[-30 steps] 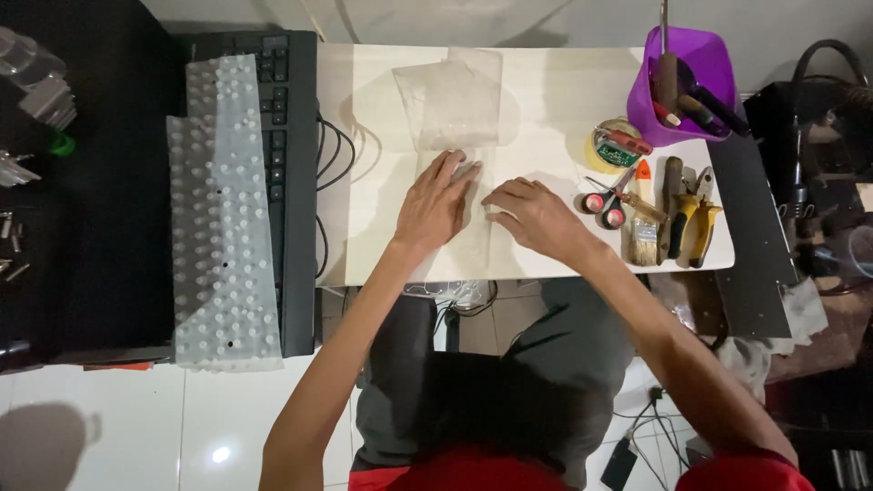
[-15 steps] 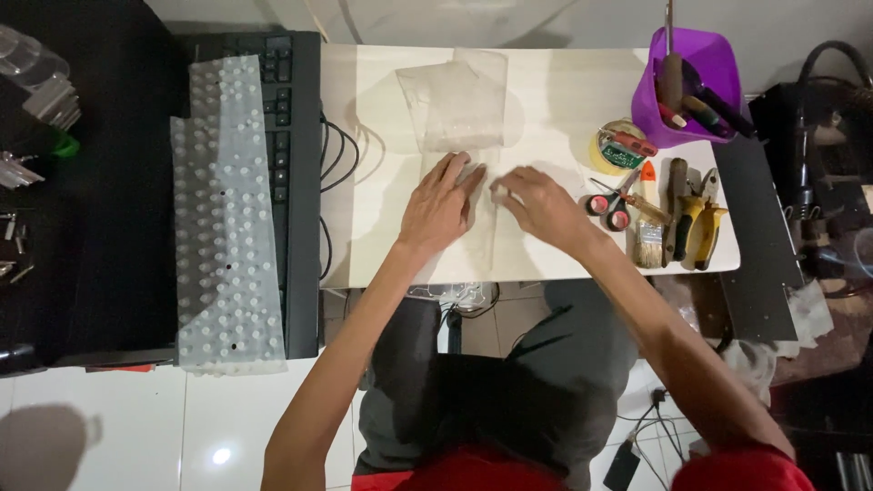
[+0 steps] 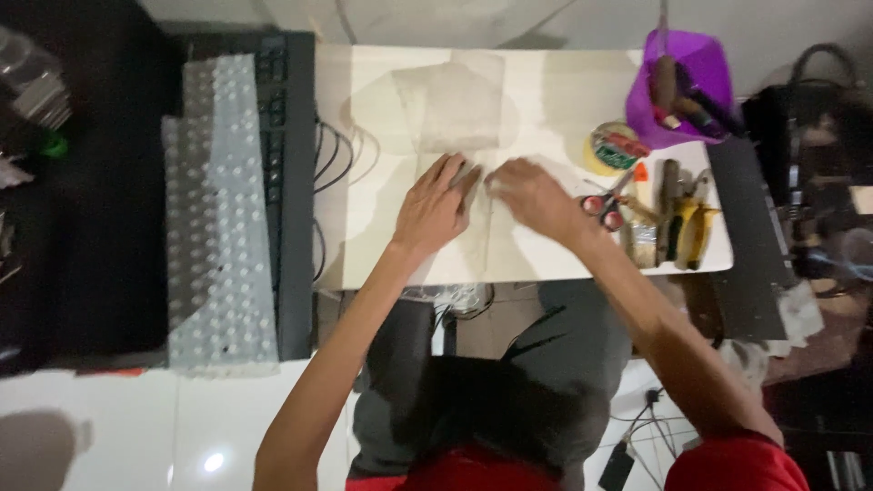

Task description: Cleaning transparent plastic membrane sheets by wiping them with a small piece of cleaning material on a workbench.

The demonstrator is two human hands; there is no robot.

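Note:
Both of my hands rest on a thin clear plastic sheet [image 3: 491, 241] that lies flat on the white table [image 3: 364, 109]. My left hand [image 3: 435, 207] presses it with fingers spread, palm down. My right hand [image 3: 536, 198] is beside it, fingers bent toward the left hand's fingertips; whether it pinches the sheet I cannot tell. A second clear sheet [image 3: 455, 100] lies farther back on the table.
A strip of bubble wrap [image 3: 218, 218] covers a black keyboard [image 3: 291, 182] at the left. At the right are red-handled scissors [image 3: 605, 207], a tape roll [image 3: 611, 150], a purple basket [image 3: 691, 86] of tools and several loose hand tools [image 3: 677, 218]. Cables hang below the table edge.
My right hand has moved left and away from me toward my left hand, so the two now nearly meet on the sheet. The left hand has barely shifted.

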